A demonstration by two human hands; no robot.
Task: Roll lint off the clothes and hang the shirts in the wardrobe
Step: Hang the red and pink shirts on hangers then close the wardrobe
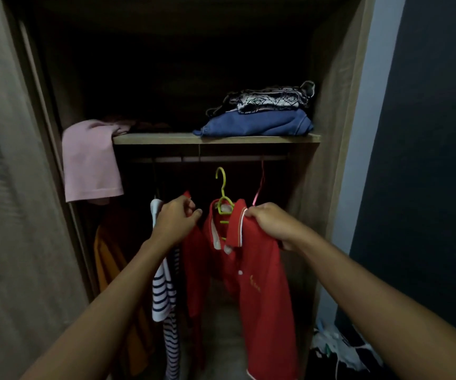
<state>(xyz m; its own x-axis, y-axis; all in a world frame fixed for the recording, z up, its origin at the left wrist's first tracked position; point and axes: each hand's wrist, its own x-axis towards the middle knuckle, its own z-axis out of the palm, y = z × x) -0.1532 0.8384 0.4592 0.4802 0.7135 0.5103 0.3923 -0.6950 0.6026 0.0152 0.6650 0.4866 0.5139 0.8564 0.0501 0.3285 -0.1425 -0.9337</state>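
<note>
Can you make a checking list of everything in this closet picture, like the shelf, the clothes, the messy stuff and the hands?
Surface: wooden shelf above a hanging rail.
Job's things: red polo shirt on a yellow-green hanger, its hook below the rail, not yet hung. No lint roller seen.
Clutter: pink cloth draped over the shelf edge; folded blue garment with a black-and-white patterned one on top; striped shirt and orange garment hanging at left.
Hands: left hand holds the shirt's left shoulder; right hand pinches its collar side.
Cables: nothing seen.
Surroundings: curtain at left, dark wall at right, a pile of things on the floor, too dim to identify.
</note>
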